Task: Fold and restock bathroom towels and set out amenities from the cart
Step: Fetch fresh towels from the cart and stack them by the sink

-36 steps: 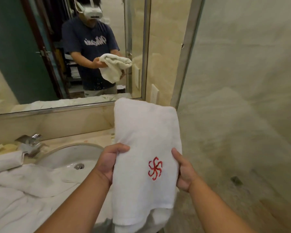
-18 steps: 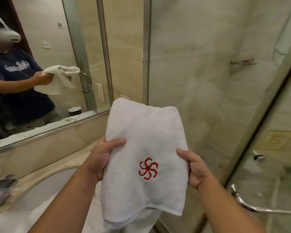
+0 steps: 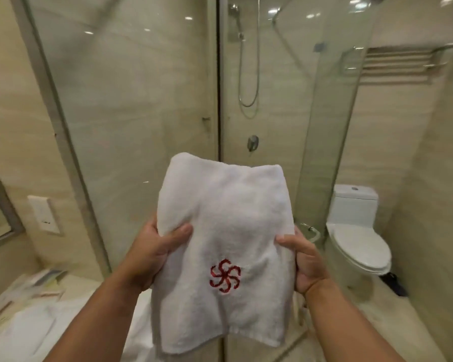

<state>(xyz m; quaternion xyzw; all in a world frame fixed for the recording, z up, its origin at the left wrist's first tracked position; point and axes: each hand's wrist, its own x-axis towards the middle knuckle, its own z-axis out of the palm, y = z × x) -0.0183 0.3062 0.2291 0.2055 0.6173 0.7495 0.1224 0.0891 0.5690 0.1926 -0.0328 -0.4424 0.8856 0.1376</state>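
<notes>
Folded white terry towel with a red embroidered pinwheel emblem (image 3: 224,231) held up in mid-air between both hands, in front of the glass shower enclosure (image 3: 131,105). Left hand (image 3: 152,254) pinches its left edge, thumb on the front face. Right hand (image 3: 305,265) grips its right edge, thumb on the front face. Emblem sits below thumb level. White toilet (image 3: 358,236) at right. Loose white linen (image 3: 50,333) on the bench's near-left corner.
</notes>
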